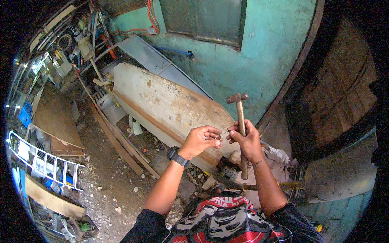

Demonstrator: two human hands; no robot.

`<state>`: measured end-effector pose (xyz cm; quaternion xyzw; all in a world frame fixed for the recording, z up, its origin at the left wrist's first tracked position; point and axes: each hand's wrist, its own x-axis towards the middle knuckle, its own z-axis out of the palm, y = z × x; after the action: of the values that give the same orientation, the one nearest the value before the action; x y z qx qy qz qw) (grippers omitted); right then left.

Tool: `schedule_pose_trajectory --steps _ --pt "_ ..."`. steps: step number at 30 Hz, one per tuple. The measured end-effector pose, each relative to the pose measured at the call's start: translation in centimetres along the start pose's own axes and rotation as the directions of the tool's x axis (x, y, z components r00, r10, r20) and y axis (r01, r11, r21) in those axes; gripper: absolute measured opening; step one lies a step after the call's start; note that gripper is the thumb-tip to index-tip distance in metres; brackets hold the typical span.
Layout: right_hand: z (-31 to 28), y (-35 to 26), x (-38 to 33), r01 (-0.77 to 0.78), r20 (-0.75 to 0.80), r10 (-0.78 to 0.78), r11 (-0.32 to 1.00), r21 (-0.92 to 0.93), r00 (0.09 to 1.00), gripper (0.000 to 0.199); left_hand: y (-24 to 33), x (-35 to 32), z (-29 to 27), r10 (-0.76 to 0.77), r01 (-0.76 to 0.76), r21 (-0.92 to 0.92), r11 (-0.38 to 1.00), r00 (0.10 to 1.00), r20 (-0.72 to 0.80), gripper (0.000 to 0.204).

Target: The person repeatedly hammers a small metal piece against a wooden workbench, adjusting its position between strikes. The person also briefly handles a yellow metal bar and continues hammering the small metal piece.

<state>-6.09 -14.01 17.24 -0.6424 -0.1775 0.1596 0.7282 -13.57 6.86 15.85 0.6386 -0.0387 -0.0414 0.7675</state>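
Note:
A ball-peen hammer (240, 114) with a wooden handle stands upright in my right hand (251, 142), its metal head toward the wall. The thumb and forefinger of that hand also pinch one end of a thin, pale, wire-like piece (223, 135). My left hand (198, 141) closes its fingertips on the other end; whether it is a wire or a nail is too small to tell. Both hands are above the near end of a long, worn wooden board (162, 95) with stains and flaking paint.
A teal wall (267, 52) with a dark window (202, 18) rises behind the board. A grey metal sheet (146, 54) leans there. At left are a ladder (50, 164), planks (115, 137) and debris on the floor. A small dark machine part (229, 168) sits below my hands.

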Motion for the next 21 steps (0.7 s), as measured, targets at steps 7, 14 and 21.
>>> schedule_pose_trajectory --steps 7,14,21 --pt "2.3 -1.0 -1.1 -0.014 -0.042 0.025 0.97 0.242 0.999 0.031 2.2 -2.5 0.0 0.134 -0.138 -0.027 0.99 0.983 -0.127 0.03" --pt "5.5 -2.9 -1.2 0.167 -0.101 -0.14 0.922 0.348 0.985 0.035 4.0 -3.2 0.3 0.446 -0.372 0.27 0.888 0.838 -0.313 0.028" --pt "7.7 -4.2 -1.6 0.292 -0.131 -0.262 0.88 0.375 0.956 0.037 6.6 -5.2 0.3 0.529 -0.424 0.353 0.834 0.796 -0.295 0.03"
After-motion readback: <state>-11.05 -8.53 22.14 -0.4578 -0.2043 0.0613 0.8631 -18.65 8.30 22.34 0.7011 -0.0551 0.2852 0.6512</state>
